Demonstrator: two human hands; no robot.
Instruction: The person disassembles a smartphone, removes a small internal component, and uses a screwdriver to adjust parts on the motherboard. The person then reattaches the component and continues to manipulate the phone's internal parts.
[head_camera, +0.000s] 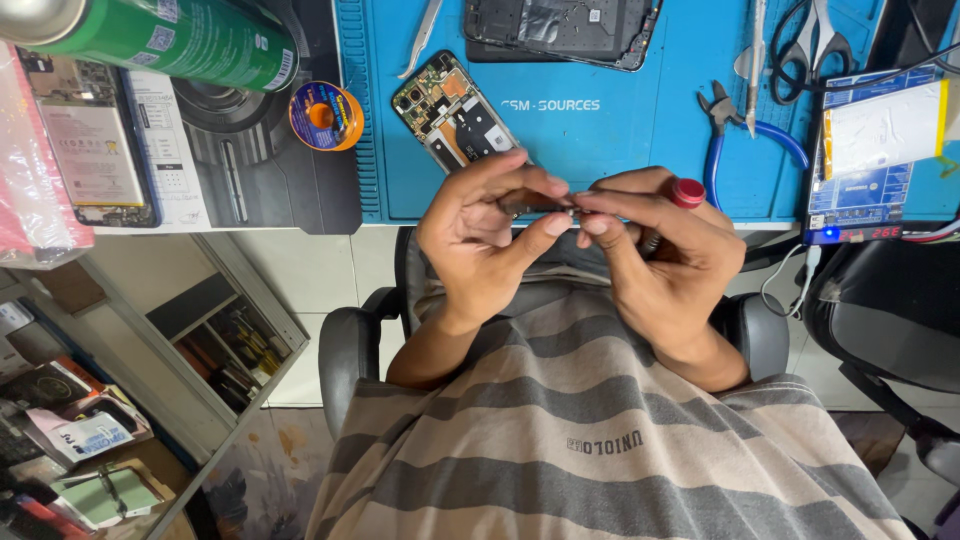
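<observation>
My left hand (480, 240) and my right hand (650, 250) meet in front of my chest, fingertips pinching together around a small dark part (545, 205). My right hand also grips a screwdriver with a red cap (687, 192); its shaft is mostly hidden by my fingers. Just beyond my left hand an opened phone (455, 115) with bare circuit boards lies on the blue work mat (600, 150). What exactly the small part is cannot be told.
On the mat lie blue-handled pliers (745, 130), tweezers (422, 40), scissors (815, 40) and a dark phone frame (560, 30). A solder reel (325, 115), a green can (170, 40) and another phone (90, 140) sit left. A meter board (870, 150) is right.
</observation>
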